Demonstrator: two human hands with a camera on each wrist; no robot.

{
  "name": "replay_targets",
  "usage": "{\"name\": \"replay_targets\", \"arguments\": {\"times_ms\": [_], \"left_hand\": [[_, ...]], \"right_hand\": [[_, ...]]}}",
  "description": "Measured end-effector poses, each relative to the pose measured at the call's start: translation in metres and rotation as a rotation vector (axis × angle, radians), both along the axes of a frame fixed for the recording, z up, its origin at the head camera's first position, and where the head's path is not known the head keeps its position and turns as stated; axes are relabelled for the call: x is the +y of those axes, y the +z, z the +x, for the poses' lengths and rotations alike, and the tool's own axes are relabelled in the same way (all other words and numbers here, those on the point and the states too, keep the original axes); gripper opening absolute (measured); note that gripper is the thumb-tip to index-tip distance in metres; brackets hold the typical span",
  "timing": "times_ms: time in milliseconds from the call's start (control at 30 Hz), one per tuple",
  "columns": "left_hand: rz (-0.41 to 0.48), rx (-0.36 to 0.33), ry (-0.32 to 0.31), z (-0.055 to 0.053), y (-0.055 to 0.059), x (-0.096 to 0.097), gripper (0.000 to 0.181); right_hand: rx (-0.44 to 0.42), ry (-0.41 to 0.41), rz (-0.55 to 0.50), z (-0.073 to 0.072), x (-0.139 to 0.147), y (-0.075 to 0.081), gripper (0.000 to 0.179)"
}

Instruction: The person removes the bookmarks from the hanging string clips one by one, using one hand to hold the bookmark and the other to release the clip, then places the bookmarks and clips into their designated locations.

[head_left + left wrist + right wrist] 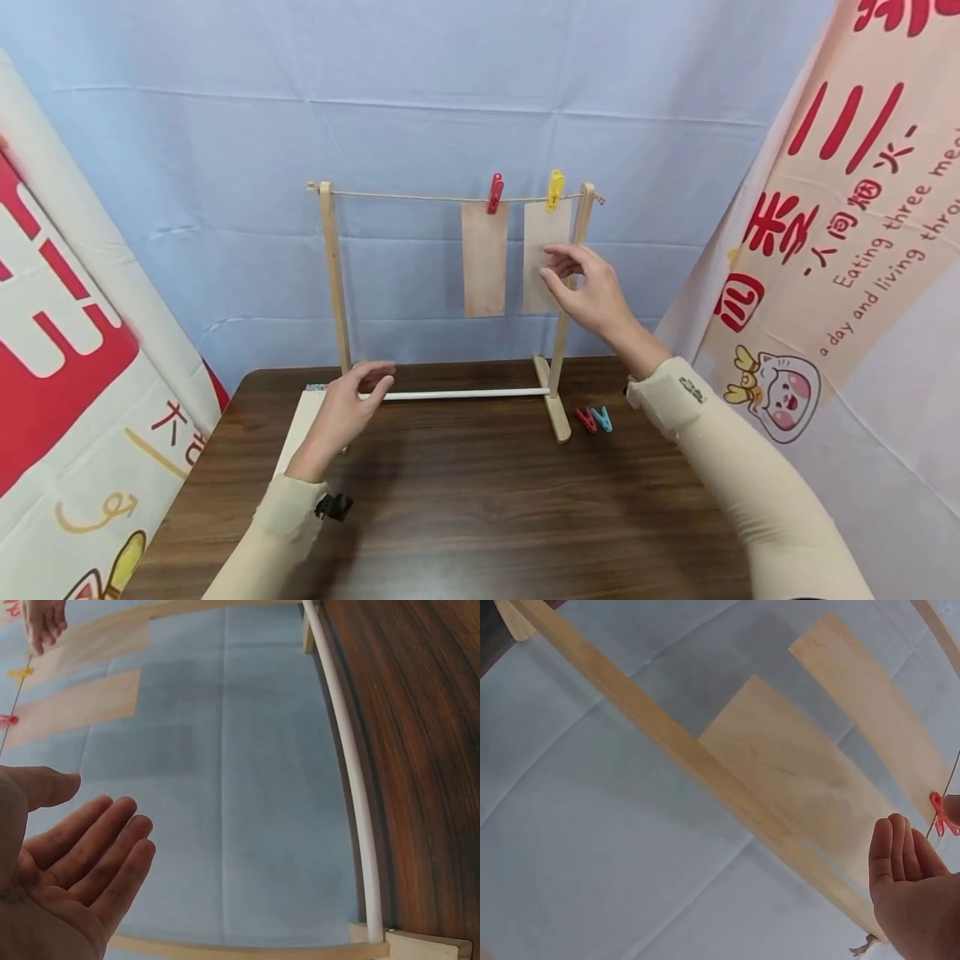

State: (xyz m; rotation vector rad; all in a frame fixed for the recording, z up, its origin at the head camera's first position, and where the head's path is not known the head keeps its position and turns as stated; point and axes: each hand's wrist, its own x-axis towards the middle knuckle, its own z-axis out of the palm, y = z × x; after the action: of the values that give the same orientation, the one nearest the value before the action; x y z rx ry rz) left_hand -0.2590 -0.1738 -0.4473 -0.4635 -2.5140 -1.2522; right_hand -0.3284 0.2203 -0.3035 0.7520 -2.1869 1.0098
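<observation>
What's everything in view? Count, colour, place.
Table: 1, brown, below
Wooden rack: 1, tan, table
String: 1, tan, across rack
Rod: 1, white, rack base
Sheets: 2, beige, on string
Red clothespins: 2, red, string and table
Yellow clothespin: 1, yellow, string
Blue clothespin: 1, blue, table
Flat object: 1, cream, table left
Backdrop: 1, pale blue, behind
Printed banners: 2, multicoloured, sides
Sleeves: 2, cream, arms
Attachment: 1, black, left sleeve
Left hand: 1, by left post
Right hand: 1, before right sheet

A yellow peg (pixel 555 191) holds a pale card (pixel 536 237) upright. At its nine o'clock, a red peg (pixel 496 193) holds a tan card (pixel 484 262).
</observation>
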Motion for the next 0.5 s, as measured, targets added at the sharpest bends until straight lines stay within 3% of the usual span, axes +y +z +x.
{"name": "replay_targets", "arguments": {"times_ms": [500], "left_hand": [[-0.003,-0.007,-0.027,-0.013,0.01,0.021,0.034]], "right_hand": [[0.081,0.037,0.001,-0.008,-0.016,0.024,0.036]]}}
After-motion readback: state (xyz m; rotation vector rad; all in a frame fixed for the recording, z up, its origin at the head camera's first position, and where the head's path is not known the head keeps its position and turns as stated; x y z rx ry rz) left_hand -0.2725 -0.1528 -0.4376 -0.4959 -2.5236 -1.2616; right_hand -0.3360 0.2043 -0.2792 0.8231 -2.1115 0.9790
